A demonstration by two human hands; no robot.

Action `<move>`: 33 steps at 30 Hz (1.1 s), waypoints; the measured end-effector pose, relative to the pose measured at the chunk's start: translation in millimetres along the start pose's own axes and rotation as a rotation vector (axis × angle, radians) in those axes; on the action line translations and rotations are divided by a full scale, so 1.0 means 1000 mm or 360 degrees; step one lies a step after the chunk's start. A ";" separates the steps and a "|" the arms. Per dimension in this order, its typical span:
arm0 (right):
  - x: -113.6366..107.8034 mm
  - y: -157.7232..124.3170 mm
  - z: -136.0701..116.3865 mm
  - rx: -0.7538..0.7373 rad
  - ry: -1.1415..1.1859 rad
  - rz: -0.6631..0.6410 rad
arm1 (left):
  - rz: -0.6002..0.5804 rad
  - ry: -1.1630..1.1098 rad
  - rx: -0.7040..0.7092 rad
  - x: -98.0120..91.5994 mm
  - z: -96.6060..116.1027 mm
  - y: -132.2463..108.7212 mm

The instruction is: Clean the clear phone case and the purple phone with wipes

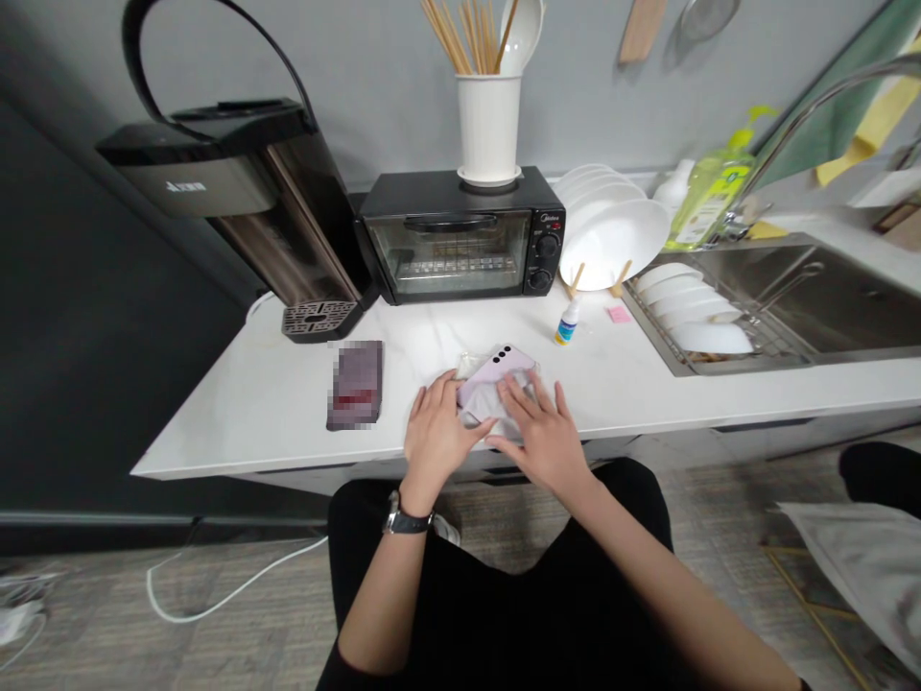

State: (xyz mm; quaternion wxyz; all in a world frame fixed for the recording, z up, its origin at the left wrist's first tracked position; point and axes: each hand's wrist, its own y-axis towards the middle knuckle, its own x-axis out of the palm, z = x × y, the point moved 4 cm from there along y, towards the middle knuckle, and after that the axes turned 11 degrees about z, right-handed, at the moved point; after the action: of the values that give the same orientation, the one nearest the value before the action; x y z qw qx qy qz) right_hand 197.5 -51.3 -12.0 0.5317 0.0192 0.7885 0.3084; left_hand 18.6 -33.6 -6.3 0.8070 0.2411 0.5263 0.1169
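A pale lilac smartphone (506, 361) lies tilted on the white counter with its back and three camera lenses facing up. My left hand (437, 427) holds its left edge, with the thumb near the lower end. Under the fingers of my right hand (545, 432), a thin whitish cloth or wipe (489, 398) is pressed against the phone's back and covers its lower part. A crumpled translucent piece (469, 363) sticks out behind the phone. Beyond my right hand stands a small white spray bottle (568, 322) with a blue and yellow label.
A dark pouch-like item (356, 386), partly pixelated, lies left of my hands. Behind are a drinks dispenser (288, 202), a toaster oven (460, 245) and racked plates (611, 235). A pink pad (618, 315) lies near the sink (827, 321), which holds bowls.
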 end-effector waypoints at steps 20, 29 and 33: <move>0.006 0.021 0.025 0.0112 -0.0054 0.0020 | 0.0015 -0.0002 -0.0053 0.000 0.003 0.003; 0.021 0.026 -0.034 -0.0180 0.0239 -0.0088 | -0.0064 0.0031 -0.0085 0.002 0.000 0.002; 0.007 -0.004 -0.025 -0.0169 0.0183 -0.0077 | -0.0015 0.0061 -0.0101 0.003 -0.001 0.002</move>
State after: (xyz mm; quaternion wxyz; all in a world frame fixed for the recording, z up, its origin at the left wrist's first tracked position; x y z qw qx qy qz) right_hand 174.1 -64.0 -13.3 0.4930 -0.0458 0.8006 0.3375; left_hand 19.3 -30.2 -7.5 0.8045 0.2107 0.5388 0.1344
